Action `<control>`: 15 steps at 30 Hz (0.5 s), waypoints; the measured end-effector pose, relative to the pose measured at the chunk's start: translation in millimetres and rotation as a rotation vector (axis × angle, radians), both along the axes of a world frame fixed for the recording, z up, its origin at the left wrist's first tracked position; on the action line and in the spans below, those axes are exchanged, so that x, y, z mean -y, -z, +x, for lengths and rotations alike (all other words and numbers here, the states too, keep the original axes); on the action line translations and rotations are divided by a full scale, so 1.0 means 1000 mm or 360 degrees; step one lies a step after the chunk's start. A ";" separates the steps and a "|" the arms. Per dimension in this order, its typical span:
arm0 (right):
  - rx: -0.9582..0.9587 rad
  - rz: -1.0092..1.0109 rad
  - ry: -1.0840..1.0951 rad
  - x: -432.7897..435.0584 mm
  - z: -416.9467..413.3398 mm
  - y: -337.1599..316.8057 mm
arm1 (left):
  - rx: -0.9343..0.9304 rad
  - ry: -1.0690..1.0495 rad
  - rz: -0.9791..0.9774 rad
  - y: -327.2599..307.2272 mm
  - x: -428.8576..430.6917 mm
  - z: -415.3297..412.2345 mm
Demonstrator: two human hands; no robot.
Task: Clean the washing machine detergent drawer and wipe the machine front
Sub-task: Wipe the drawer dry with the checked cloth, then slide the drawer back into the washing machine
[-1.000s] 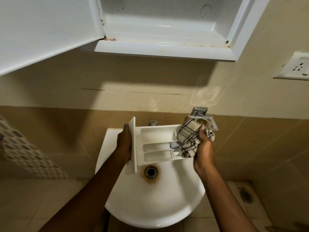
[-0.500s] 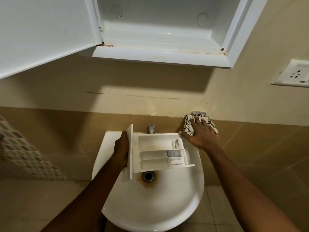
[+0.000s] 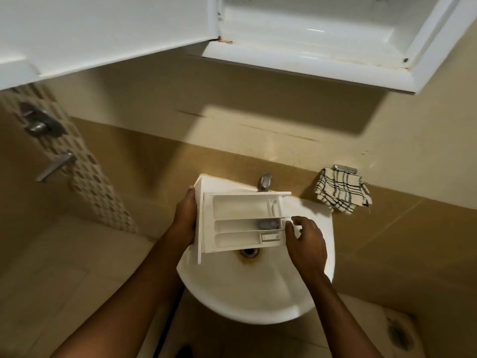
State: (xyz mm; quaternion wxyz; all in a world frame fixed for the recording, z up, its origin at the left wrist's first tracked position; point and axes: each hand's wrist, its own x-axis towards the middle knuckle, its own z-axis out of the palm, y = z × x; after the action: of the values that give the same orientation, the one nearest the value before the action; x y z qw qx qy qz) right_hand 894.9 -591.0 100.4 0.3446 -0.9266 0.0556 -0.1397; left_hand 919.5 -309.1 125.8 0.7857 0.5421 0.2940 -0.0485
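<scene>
A white detergent drawer with three compartments is held level over the white wash basin. My left hand grips its front panel at the left. My right hand is at the drawer's right end, fingers curled round its back edge. The checked white-and-black cloth lies draped on a metal wall holder to the right of the basin, with no hand on it.
A tap stands behind the drawer and the rust-ringed drain shows below it. A white wall cabinet hangs open overhead, its door swung left. Shower fittings are on the left wall.
My right hand left the checked cloth on the wall holder and came down to the drawer's right end. The view has shifted to the left.
</scene>
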 end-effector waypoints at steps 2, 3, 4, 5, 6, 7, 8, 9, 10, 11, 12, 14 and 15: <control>-0.0116 0.0147 -0.0058 -0.015 -0.009 0.005 | -0.0026 -0.0018 -0.0017 -0.003 -0.009 -0.016; -0.0139 0.0222 -0.0112 -0.024 -0.014 0.005 | -0.0046 -0.0037 -0.0023 -0.001 -0.015 -0.024; -0.0146 0.0298 -0.0171 -0.034 -0.019 0.005 | -0.0062 -0.0065 -0.0026 -0.002 -0.022 -0.033; -0.0149 0.0373 -0.0220 -0.043 -0.025 0.005 | -0.0070 -0.0103 -0.0034 -0.003 -0.032 -0.043; -0.0150 0.0439 -0.0251 -0.052 -0.030 0.004 | -0.0071 -0.0135 -0.0045 -0.004 -0.040 -0.052; -0.0152 0.0483 -0.0276 -0.061 -0.037 0.004 | -0.0059 -0.0170 -0.0056 -0.002 -0.050 -0.062; -0.0151 0.0510 -0.0296 -0.069 -0.044 0.005 | -0.0055 -0.0202 -0.0061 -0.002 -0.059 -0.073; -0.0158 0.0525 -0.0314 -0.078 -0.051 0.005 | -0.0069 -0.0214 -0.0065 -0.002 -0.068 -0.086; -0.0168 0.0537 -0.0329 -0.087 -0.060 0.006 | -0.0085 -0.0242 -0.0088 -0.002 -0.075 -0.099; -0.0180 0.0549 -0.0345 -0.097 -0.069 0.007 | -0.0090 -0.0263 -0.0122 -0.001 -0.083 -0.114; -0.0194 0.0560 -0.0353 -0.107 -0.080 0.009 | -0.0080 -0.0281 -0.0158 0.000 -0.091 -0.128; -0.0231 0.0570 -0.0355 -0.128 -0.104 0.014 | -0.0069 -0.0339 -0.0168 0.002 -0.108 -0.161; -0.0248 0.0574 -0.0358 -0.138 -0.116 0.016 | -0.0061 -0.0375 -0.0154 0.003 -0.117 -0.179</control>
State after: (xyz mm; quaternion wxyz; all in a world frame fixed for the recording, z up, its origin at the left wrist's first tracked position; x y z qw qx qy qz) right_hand 778.5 -452.9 84.0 0.5128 -0.8583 0.0025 -0.0164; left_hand 740.7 -191.8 122.8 0.8055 0.4642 0.3679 0.0195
